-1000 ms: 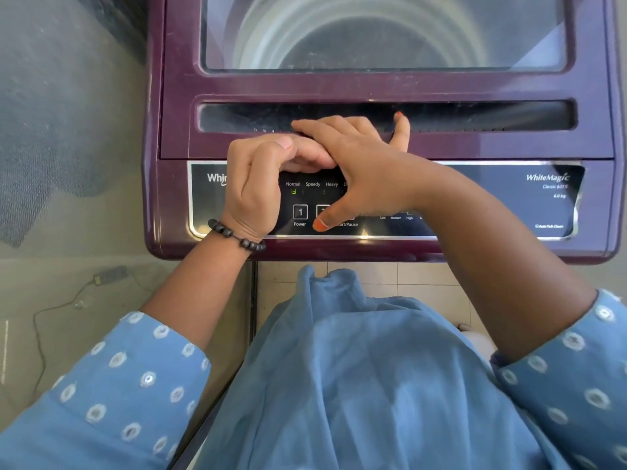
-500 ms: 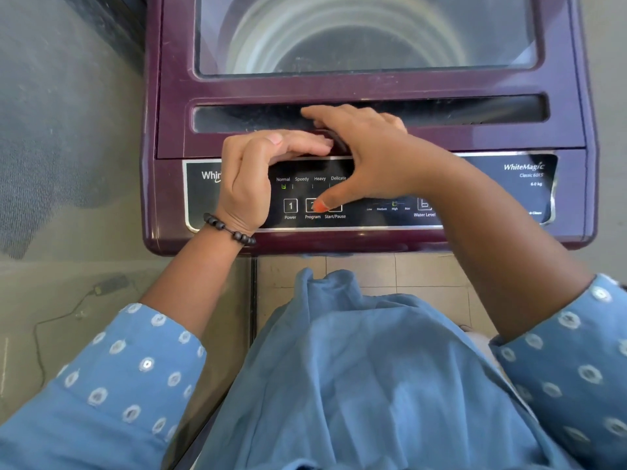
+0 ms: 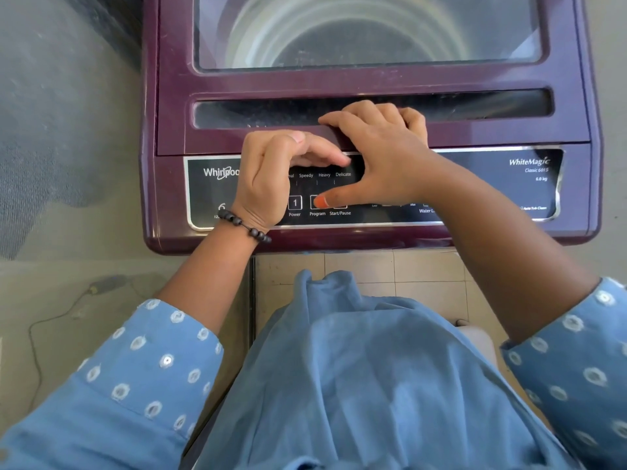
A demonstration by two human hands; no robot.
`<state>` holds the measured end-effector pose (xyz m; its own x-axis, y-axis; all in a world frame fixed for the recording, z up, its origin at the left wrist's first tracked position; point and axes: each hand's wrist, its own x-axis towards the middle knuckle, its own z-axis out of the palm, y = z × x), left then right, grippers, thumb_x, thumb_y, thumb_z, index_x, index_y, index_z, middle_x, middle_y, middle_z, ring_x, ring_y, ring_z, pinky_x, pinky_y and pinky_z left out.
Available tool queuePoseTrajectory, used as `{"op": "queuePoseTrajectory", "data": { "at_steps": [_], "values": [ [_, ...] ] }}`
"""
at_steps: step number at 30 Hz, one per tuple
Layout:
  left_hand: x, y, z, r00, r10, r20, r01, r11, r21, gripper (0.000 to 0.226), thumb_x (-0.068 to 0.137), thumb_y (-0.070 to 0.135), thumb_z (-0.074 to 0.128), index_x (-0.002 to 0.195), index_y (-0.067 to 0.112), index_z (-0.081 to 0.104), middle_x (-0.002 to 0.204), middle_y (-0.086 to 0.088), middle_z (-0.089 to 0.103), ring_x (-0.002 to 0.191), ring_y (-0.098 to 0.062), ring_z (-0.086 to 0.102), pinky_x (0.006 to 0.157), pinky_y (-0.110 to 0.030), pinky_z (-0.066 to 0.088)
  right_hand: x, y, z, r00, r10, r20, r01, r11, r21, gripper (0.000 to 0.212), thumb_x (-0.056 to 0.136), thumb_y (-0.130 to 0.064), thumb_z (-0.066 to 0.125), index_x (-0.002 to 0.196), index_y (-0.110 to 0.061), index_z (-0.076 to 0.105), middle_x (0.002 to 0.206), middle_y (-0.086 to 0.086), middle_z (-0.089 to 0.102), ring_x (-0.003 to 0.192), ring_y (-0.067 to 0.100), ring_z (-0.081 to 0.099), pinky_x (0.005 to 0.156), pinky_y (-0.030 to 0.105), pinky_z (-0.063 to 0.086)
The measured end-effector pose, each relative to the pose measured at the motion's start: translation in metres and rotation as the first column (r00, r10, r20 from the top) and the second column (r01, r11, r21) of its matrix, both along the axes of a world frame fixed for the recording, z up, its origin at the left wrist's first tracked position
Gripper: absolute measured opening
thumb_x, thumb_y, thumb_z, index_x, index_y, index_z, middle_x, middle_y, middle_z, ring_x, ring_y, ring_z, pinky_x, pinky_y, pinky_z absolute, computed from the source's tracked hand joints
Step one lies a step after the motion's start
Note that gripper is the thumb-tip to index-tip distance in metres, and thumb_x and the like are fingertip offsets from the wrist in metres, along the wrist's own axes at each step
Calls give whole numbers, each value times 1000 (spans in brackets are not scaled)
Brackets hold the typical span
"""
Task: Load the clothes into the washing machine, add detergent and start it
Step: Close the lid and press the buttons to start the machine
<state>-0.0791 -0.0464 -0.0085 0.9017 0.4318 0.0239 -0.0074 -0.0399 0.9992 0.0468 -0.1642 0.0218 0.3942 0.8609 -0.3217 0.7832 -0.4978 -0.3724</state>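
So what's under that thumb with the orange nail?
The right hand has its thumb tip on the square button above the word "Program" on the black control panel of the maroon washing machine. The button's number is covered.

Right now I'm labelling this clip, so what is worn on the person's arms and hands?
Both forearms are bare below blue fabric sleeves dotted with small white rings, left sleeve and right sleeve. The left hand has a dark beaded bracelet at its wrist. The right hand has an orange-painted thumbnail.
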Motion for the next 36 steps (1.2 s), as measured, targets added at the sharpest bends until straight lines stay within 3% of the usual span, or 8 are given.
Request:
{"op": "queuePoseTrajectory", "data": {
  "at_steps": [8,15,24,29,32,36],
  "values": [
    [0,-1,2,1000,-5,13,5,1000,5,51,85,27,28,93,6,73,88,-13,74,90,-22,72,80,-30,55,-3,2,-1,999,-27,21,28,999,-17,104,60,-80,65,147,-35,29,144,-7,35,135,21,29,114,44,10],
    [1,-4,2,1000,3,16,-3,1000,6,50,86,25,27,91,7,74,86,-11,74,90,-22,71,80,-32,55,-4,1,-1,997,-69,19,69,998,-8,105,50,-81,52,144,-38,33,141,-9,38,133,19,32,114,44,11],
    [4,-8,2,1000,16,26,-16,1000,19,48,86,26,28,93,9,73,90,-13,74,91,-26,71,80,-34,55,-6,-3,-5,994,-79,70,76,996,34,102,52,-81,50,143,-35,37,139,-10,41,131,20,35,113,46,15],
    [5,-10,2,999,21,24,-21,1000,11,47,85,25,29,90,12,74,87,-12,74,91,-26,71,81,-36,55,1,-9,-1,999,-5,33,5,1000,-2,116,51,-93,33,149,-32,27,146,-7,35,137,21,30,113,49,12],
    [6,-12,2,999,27,21,-27,999,25,48,86,24,27,89,12,74,88,-13,74,91,-27,71,82,-38,56,7,-12,5,998,51,-38,-53,997,-62,127,45,-94,40,153,-30,17,153,-6,27,143,22,21,116,53,6],
    [7,-15,3,999,37,19,-38,998,49,49,86,24,27,90,11,74,89,-12,74,91,-26,71,81,-37,56,12,-14,9,992,101,-73,-107,990,-88,128,53,-81,70,154,-29,11,155,-4,22,144,23,16,116,54,2]
  ]
}}
